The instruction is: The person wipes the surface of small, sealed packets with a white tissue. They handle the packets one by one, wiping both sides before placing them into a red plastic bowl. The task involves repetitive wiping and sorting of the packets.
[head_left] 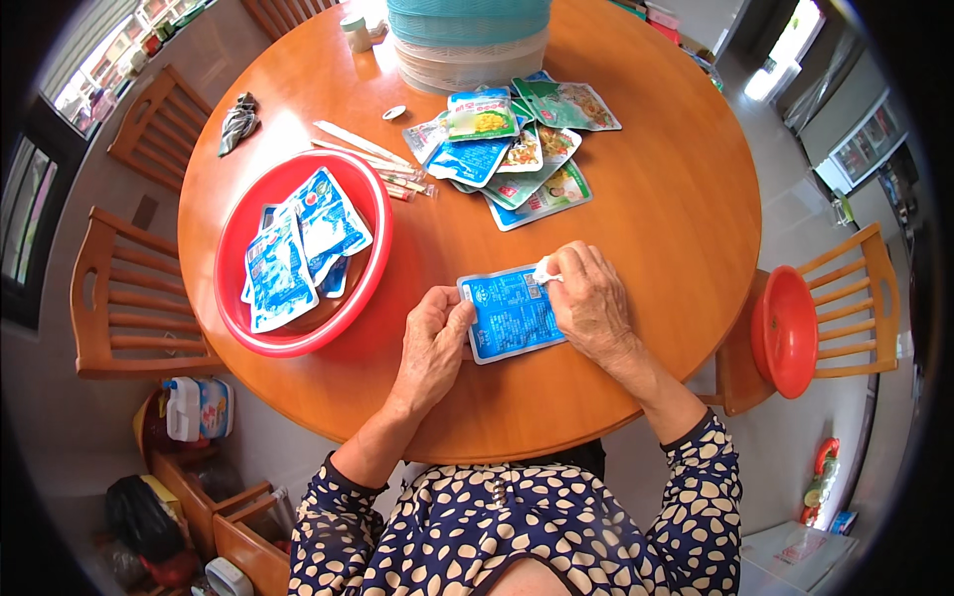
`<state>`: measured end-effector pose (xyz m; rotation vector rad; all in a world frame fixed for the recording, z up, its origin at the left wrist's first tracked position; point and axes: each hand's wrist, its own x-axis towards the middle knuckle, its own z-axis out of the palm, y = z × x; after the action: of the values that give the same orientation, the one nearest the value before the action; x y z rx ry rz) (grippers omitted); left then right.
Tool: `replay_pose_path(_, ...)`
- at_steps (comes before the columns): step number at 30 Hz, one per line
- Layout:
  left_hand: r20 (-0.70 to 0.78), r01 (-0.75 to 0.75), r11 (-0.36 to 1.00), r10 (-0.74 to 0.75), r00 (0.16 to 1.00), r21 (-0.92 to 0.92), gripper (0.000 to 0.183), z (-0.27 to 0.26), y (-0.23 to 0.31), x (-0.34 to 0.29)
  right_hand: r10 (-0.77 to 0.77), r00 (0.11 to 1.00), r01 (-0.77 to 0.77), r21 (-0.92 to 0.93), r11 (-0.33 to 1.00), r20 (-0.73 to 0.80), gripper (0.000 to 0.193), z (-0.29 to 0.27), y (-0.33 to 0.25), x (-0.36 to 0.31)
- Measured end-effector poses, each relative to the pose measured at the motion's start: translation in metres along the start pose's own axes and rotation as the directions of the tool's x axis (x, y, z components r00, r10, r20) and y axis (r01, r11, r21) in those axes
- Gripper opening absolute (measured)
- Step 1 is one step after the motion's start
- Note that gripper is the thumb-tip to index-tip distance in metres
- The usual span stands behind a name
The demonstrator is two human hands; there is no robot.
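Observation:
A flat blue food pouch [509,316] with a silvery edge lies in front of me at the near side of the table. My left hand [434,328] grips its left edge between thumb and fingers. My right hand [592,303] is closed around a crumpled white tissue [544,271], which presses on the pouch's upper right part. To the left, a red basin [228,286] holds several blue and white pouches [280,273]. Beyond my hands lies a loose pile of blue and green food pouches [517,159].
The round wooden table [666,199] also bears wrapped chopsticks [366,149], a crumpled dark packet [238,125], a small white lid [395,112] and a stack of blue and white baskets [467,50]. A red bowl [787,333] sits on the right chair [855,298]. Another chair [139,298] stands at left.

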<state>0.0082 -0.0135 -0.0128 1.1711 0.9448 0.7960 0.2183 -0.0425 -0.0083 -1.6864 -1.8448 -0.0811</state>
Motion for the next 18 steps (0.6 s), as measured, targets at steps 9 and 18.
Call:
replay_pose_path(9, -0.014, -0.044, 0.999, 0.043, 0.999, -0.02, 0.018, 0.006, 0.001, 0.0, -0.128, 0.992, 0.117, 0.522, 0.845, -0.014, 0.02, 0.015, -0.041, 0.01)
replay_pose_path(18, 0.039, -0.002, 0.999, 0.004, 0.999, -0.05, 0.021, 0.0, 0.003, -0.003, 0.066, 0.996, -0.062, 0.068, 0.996, -0.052, 0.009, 0.02, -0.001, 0.012)
